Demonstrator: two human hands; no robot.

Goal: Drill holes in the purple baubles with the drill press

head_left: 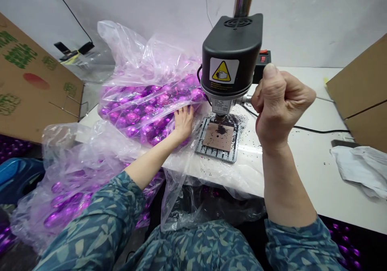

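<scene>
A bench drill press (pixel 231 53) with a black motor housing and a yellow warning label stands before me. Under its chuck, a brown square board (pixel 218 136) with a small dark hole lies on the slotted metal base (pixel 231 157). Dark shavings (pixel 222 129) are heaped on the board and scattered around it. My right hand (pixel 273 105) is closed in a fist at the press's side lever; the grip itself is hidden inside it. My left hand (pixel 183 121) rests on shiny purple balls (pixel 133 117) in a clear plastic bag (pixel 151 61), fingers extended and fingertips partly hidden.
A second bag of purple pieces (pixel 71 204) hangs at the table's front left. Cardboard boxes (pixel 33 73) (pixel 363 89) flank the white table (pixel 320 174). A black cable (pixel 320 131) crosses the right side, near crumpled white plastic (pixel 359 168). A switch box (pixel 263 63) sits behind the press.
</scene>
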